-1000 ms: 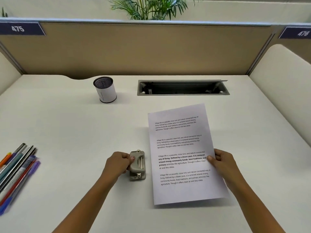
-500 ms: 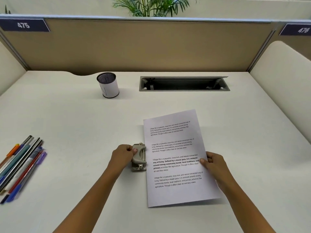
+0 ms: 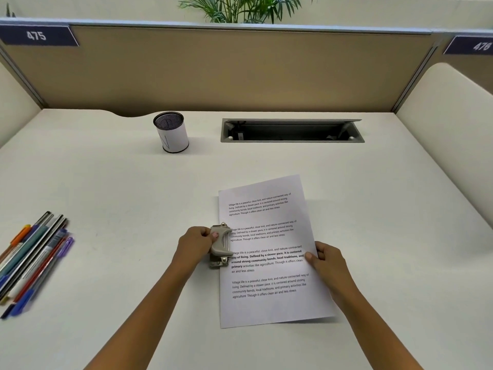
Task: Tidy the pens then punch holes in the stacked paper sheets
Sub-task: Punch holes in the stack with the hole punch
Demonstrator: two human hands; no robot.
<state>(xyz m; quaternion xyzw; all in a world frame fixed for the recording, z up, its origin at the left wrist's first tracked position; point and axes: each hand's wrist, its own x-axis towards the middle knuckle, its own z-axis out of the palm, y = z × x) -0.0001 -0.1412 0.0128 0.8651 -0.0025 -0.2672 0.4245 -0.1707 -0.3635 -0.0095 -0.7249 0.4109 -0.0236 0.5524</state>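
A stack of printed paper sheets (image 3: 269, 303) lies on the white desk, slightly rotated. My right hand (image 3: 324, 259) pinches its right edge. A small grey hole punch (image 3: 221, 245) sits at the stack's left edge, with the paper's margin slid under its lever. My left hand (image 3: 196, 244) grips the punch from the left, thumb on its handle. Several coloured pens (image 3: 32, 260) lie loose in a row at the desk's left edge. A mesh pen cup (image 3: 172, 133) with a white paper wrap stands empty at the back.
A recessed cable tray (image 3: 292, 130) with its lid up sits at the back centre. A tan partition (image 3: 240, 68) closes the back, white side panels (image 3: 450, 124) flank the desk. A plant (image 3: 240, 8) rises behind the partition.
The paper stack has slid left so its left margin now sits inside the punch. Both hands keep their holds. The camera has tilted down a little.
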